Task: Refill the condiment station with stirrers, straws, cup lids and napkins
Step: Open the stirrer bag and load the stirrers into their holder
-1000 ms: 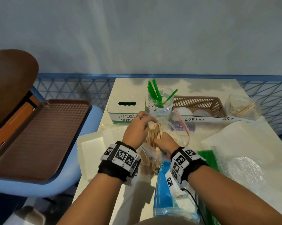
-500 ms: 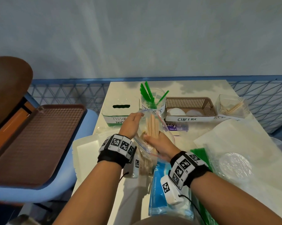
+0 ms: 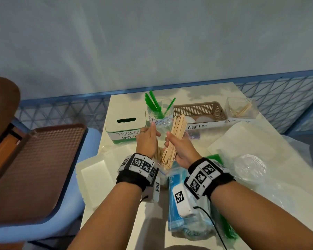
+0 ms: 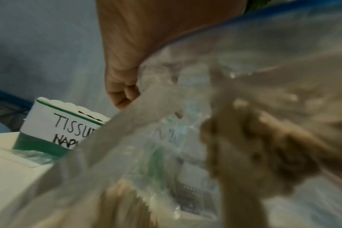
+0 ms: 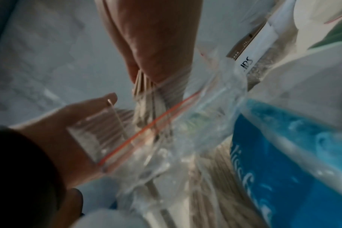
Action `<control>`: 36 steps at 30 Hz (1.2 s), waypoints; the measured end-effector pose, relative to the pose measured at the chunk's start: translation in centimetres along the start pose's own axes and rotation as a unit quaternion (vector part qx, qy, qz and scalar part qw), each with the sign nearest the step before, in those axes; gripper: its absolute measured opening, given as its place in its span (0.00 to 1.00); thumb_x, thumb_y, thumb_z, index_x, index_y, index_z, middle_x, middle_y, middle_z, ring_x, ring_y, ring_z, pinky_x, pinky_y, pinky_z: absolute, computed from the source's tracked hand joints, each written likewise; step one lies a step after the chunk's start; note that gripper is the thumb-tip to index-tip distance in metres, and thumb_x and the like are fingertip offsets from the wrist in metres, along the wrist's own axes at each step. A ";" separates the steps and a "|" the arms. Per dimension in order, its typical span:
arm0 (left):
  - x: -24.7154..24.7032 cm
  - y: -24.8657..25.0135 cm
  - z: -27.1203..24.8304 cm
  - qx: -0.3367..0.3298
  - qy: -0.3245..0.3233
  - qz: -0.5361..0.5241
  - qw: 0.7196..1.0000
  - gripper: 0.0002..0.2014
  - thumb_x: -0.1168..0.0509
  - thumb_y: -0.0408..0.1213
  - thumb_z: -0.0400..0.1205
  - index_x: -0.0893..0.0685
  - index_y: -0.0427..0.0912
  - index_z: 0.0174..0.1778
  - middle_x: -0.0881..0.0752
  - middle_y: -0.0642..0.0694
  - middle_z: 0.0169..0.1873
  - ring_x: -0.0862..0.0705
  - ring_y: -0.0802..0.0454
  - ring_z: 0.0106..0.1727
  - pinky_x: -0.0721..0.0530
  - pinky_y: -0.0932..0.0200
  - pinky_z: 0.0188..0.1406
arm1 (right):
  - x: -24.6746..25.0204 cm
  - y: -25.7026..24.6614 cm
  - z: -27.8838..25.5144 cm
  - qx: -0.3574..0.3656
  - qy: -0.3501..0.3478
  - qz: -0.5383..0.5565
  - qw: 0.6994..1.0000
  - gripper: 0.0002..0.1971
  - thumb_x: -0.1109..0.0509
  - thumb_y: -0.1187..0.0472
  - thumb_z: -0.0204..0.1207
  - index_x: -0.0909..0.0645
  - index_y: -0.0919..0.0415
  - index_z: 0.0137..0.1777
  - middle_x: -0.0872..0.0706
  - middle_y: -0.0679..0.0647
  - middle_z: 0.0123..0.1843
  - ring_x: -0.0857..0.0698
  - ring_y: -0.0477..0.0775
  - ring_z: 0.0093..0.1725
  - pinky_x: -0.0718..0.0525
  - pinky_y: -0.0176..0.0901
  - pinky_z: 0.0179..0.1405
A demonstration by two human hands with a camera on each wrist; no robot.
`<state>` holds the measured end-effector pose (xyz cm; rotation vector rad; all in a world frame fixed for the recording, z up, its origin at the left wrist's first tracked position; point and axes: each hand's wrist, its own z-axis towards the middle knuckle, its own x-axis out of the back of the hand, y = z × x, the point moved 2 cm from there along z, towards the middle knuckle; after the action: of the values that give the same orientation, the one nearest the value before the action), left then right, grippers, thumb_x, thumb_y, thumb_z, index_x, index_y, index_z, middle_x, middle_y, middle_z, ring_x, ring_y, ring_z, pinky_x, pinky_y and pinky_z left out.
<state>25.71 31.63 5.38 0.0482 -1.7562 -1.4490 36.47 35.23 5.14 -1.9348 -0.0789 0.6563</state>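
Stirrers (image 3: 176, 136) are held as a bundle above the table (image 3: 116, 105), tilted, lower ends in a clear bag (image 3: 162, 127). To the left, the bag's rim is pinched by the left hand (image 3: 146, 141). The bundle is gripped by the right hand (image 3: 181, 148), fingers curled around it. Behind stand a tissue box (image 3: 125, 127), straw jar (image 3: 159, 109), lid basket (image 3: 200, 109).
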 end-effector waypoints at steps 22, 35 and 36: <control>-1.2 13.4 -1.0 -0.074 -0.011 0.013 0.997 0.22 0.53 0.49 0.87 0.22 0.35 0.59 0.16 0.38 0.54 0.18 0.42 0.55 0.21 0.50 0.59 | 4.3 -12.8 0.7 0.112 -0.036 0.066 0.991 0.03 0.38 0.59 0.82 0.28 0.57 0.47 0.26 0.50 0.32 0.26 0.44 0.27 0.21 0.36 0.32; -12.3 20.0 -0.4 0.148 -0.317 -0.348 0.870 0.21 0.56 0.46 0.88 0.21 0.39 0.49 0.13 0.40 0.37 0.12 0.48 0.36 0.11 0.59 0.36 | 12.3 -20.1 1.6 0.292 -0.029 -0.136 0.946 0.05 0.30 0.60 0.77 0.24 0.55 0.48 0.20 0.49 0.35 0.20 0.46 0.34 0.18 0.36 0.40; -13.1 20.6 -0.3 0.141 -0.316 -0.358 0.867 0.19 0.55 0.45 0.88 0.21 0.40 0.50 0.14 0.41 0.40 0.13 0.48 0.39 0.11 0.58 0.39 | 13.1 -20.3 1.9 0.290 -0.023 -0.144 0.946 0.05 0.30 0.60 0.76 0.24 0.55 0.48 0.19 0.49 0.34 0.19 0.47 0.35 0.17 0.39 0.42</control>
<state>43.81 44.92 15.03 0.4725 -2.6745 -1.8359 51.37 50.49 16.70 -1.3061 -0.1747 0.4606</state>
